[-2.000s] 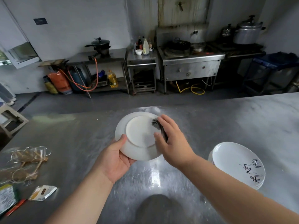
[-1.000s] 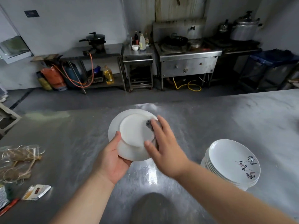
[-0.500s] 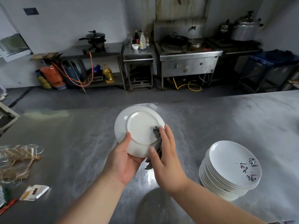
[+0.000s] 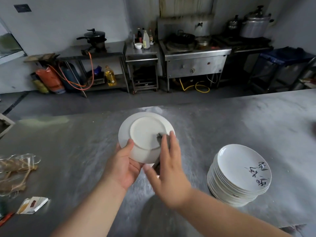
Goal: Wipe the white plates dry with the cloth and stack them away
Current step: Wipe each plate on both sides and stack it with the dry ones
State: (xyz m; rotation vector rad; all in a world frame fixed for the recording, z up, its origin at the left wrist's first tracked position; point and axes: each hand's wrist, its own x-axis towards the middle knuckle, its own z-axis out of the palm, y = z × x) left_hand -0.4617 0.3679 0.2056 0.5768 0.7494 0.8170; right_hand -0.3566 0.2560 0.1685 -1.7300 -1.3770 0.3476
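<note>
- Far left, at the near corner of the grey brushed-steel table (image 4: 68,151): thin red-orange object (image 4: 6,218), cut off by the frame edge, too little visible to identify.
- Just behind it, along the table's left edge: crumpled clear plastic bags (image 4: 17,170) with brownish strands inside.
- Slightly to the right, near the front edge: small printed paper packet (image 4: 32,205), lying flat.
- Left of centre: left hand (image 4: 123,166), raised above the table, gripping the lower left rim of a white round ceramic plate (image 4: 145,132); thumb curled onto the side facing the camera, fingers hidden behind.
- Centre: that plate held clear of the table, tilted, its underside and foot ring turned toward the camera.
- On the plate's lower right part: dark grey cloth (image 4: 160,136), pinned against the underside, with another bit showing below the rim.
- Right of centre: right hand (image 4: 169,170), fingers straight and flat on the cloth, pressing it to the plate; thumb spread leftward below the rim, blurred.
- Right: stack of white round plates (image 4: 239,177) standing face up on the table, well apart from both hands; dark brush-like markings near the top one's right rim.
</note>
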